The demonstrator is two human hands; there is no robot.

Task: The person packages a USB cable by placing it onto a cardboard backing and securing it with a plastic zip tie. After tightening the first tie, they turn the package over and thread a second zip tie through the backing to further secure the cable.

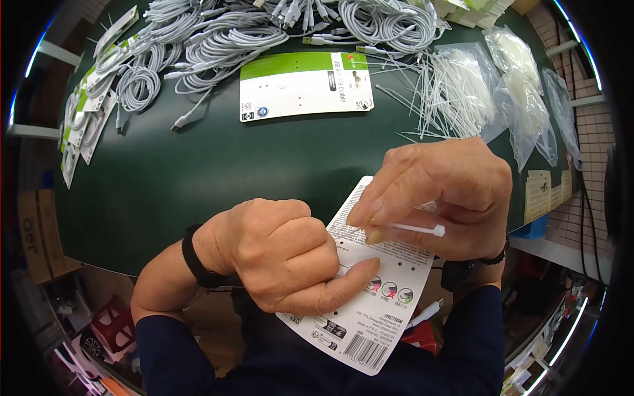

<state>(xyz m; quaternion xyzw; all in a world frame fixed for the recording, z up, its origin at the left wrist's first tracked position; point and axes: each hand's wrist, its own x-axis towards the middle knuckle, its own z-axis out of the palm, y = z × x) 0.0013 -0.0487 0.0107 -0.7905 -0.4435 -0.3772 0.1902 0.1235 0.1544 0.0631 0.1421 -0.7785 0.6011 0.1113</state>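
Note:
A white backing card, printed side up, lies tilted beneath both my hands at the table's near edge. My right hand pinches a thin white cable tie between thumb and fingertips, its small square head sticking out to the right. The tie's narrow tail runs left toward my left hand, which is curled closed over the card's left side, thumb lying along the card. What sits inside that fist is mostly hidden. A white cable connector pokes out from under the card's right edge.
Bundles of coiled light-grey cables cover the far side of the dark green table. A green-and-white card lies at the centre. Loose cable ties and plastic bags are at the right. Carded cables stack at the left.

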